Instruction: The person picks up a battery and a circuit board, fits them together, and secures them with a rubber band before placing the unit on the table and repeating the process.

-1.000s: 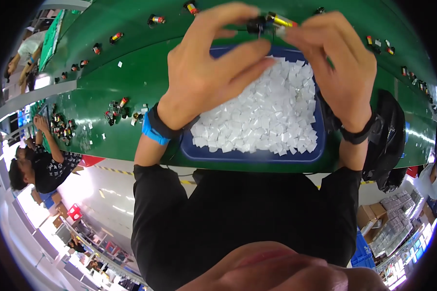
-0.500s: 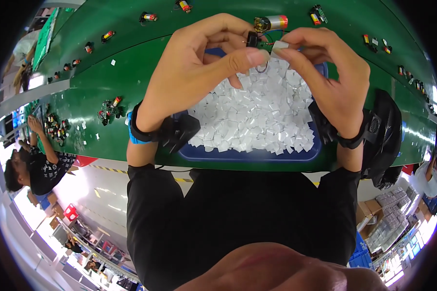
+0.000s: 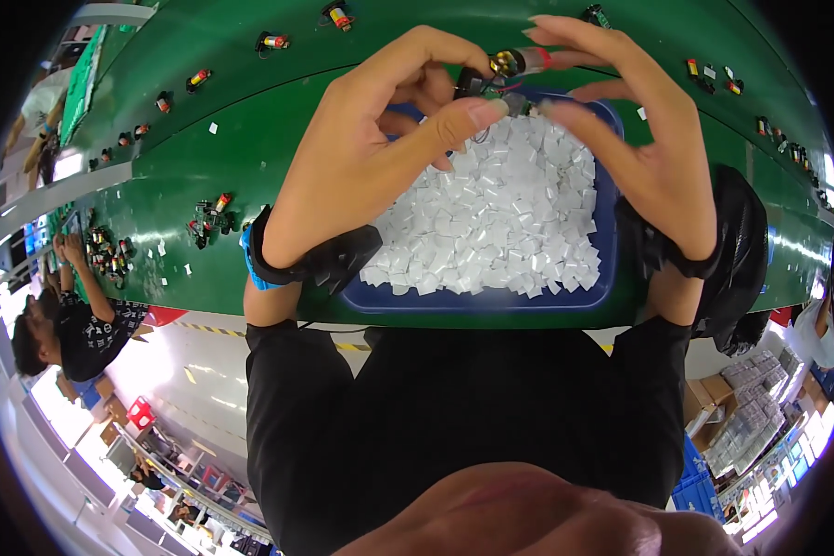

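Observation:
My left hand (image 3: 389, 139) is closed on a wired battery assembly: thumb and fingers pinch its small black part (image 3: 470, 83). Thin wires run from there to a cylindrical battery (image 3: 521, 62) with a red end band, just above the fingertips. A small greyish piece (image 3: 517, 105) shows at the left thumb tip; its kind is unclear. My right hand (image 3: 635, 120) is open beside the assembly, thumb and fingers apart, with the fingers by the battery's right end; whether they touch it I cannot tell. Below both hands, many small white squares (image 3: 482, 222) fill a blue tray (image 3: 477, 301).
More battery assemblies lie on the green table, including a cluster (image 3: 211, 221) at left and a pile (image 3: 109, 255) farther left by another person's hands. Others line the far strip (image 3: 271, 43). A black bag (image 3: 737, 259) hangs by my right forearm.
My right hand has opened and moved right; the white square between its fingertips is no longer there. The left hand keeps its pinch. Assemblies on the far strip have shifted left.

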`<state>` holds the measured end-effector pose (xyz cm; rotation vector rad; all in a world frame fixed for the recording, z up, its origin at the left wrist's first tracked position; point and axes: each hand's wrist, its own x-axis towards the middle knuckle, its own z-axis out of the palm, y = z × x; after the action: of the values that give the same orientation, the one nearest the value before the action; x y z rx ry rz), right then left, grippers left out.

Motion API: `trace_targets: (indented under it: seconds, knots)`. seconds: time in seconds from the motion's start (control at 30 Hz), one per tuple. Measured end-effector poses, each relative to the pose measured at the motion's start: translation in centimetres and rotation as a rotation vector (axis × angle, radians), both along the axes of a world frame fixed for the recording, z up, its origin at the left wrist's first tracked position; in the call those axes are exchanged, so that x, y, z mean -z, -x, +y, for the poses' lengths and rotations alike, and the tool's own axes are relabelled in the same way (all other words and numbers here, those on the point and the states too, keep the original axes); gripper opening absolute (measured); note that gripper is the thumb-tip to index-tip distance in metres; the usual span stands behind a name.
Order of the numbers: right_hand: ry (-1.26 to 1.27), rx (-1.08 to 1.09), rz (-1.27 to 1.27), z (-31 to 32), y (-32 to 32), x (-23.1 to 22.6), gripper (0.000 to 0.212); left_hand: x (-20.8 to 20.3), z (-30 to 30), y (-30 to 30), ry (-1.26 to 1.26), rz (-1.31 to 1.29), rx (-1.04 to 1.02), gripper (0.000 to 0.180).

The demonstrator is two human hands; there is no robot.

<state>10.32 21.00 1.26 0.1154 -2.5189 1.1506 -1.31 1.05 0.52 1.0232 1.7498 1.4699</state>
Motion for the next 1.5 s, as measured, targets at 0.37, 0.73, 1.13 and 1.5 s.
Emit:
trace_targets:
  seconds: [0.37, 0.73, 1.13, 1.5]
  knots:
    - [-0.041, -0.122, 0.078, 0.8, -0.4, 0.2, 0.033, 2.0, 0.6, 1.2, -0.214, -0.151, 0.151, 0.016]
    - [-0.239, 0.024, 0.205, -0.9, 0.0, 0.8, 0.029, 1.4, 0.2, 1.9, 0.024, -0.293, 0.271, 0.018]
    - [0.098, -0.028, 0.078, -1.7, -0.2, 2.2, 0.03, 1.0, 0.7, -1.8, 0.111, 0.283, -0.164, 0.007]
    - [-0.181, -0.122, 0.383, -0.3, 0.1, 1.6, 0.034, 2.6, 1.0, 0.2, -0.339, -0.787, 0.151, 0.014]
